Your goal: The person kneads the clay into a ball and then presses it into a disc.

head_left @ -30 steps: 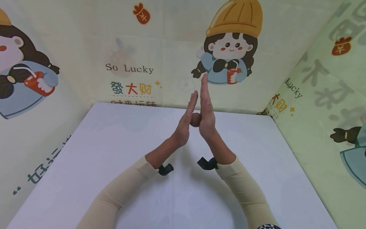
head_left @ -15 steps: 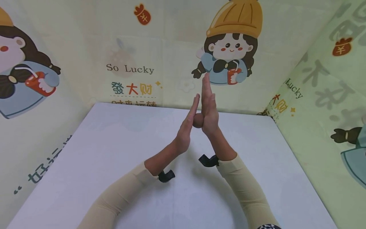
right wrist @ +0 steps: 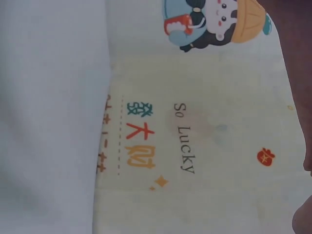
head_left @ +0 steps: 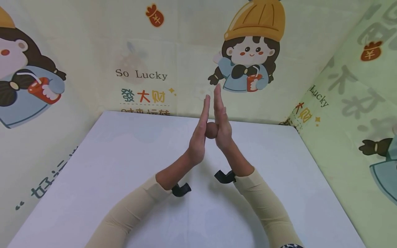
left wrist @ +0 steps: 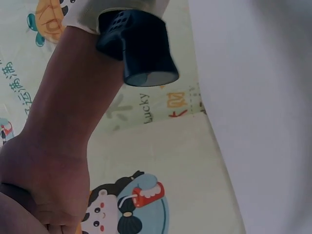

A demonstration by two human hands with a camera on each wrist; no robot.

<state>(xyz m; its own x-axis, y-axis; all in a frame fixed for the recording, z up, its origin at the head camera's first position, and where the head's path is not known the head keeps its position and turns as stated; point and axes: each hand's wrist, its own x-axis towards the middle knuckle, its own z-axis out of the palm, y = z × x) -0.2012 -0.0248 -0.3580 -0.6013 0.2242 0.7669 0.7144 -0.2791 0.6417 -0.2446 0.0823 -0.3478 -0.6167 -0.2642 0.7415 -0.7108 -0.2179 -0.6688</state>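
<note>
My two hands are raised palm to palm over the white table (head_left: 124,155). Between the palms, a small brown ball (head_left: 212,130) is pressed. The left hand (head_left: 198,137) and the right hand (head_left: 221,120) both have their fingers straight and pointing up, and the fingertips stand slightly apart. Only a sliver of the ball shows between the heels of the hands. In the left wrist view, the right forearm (left wrist: 68,126) fills the left side, with its black wrist camera (left wrist: 139,46) at the top. No hand shows clearly in the right wrist view.
Fabric walls printed with cartoon girls (head_left: 251,58) and "So Lucky" (head_left: 141,74) close in the table at the back, left and right. Beige sleeves (head_left: 136,210) cover both forearms. A black camera mount (head_left: 181,189) hangs under each wrist.
The left hand has slid up a little against the right, and the right fingertips have dropped slightly. Both hands shifted a bit left, with the ball still pressed between the palms.
</note>
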